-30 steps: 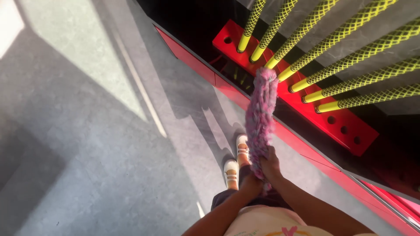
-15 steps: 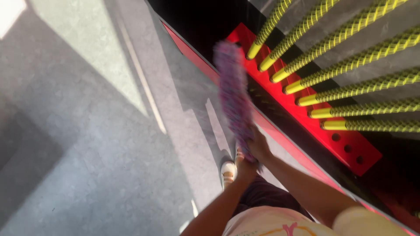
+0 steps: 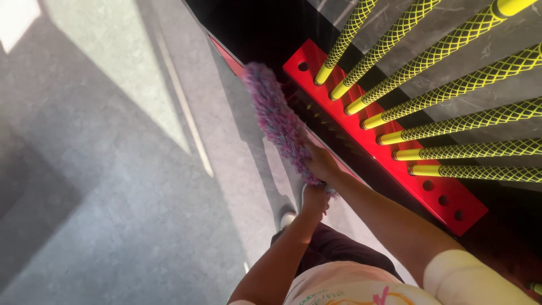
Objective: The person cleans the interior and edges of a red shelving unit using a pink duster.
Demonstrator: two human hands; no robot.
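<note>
A fluffy pink and purple duster (image 3: 278, 120) stretches up and to the left from my hands, its tip near the top end of a red metal bar (image 3: 389, 141). My right hand (image 3: 322, 162) grips the duster near its lower end. My left hand (image 3: 314, 199) closes around the duster's base just below. Several yellow pegs wrapped in black mesh (image 3: 451, 85) stick out of the red bar to the right of the duster.
Grey floor (image 3: 113, 169) with sunlit patches lies to the left. A dark gap and a red edge (image 3: 228, 56) run beside the red bar. My foot in a light shoe (image 3: 288, 217) shows below my hands.
The duster has swung left and tilted, moving off the red bar's pegs toward the bar's upper end. Both hands have stayed on it.
</note>
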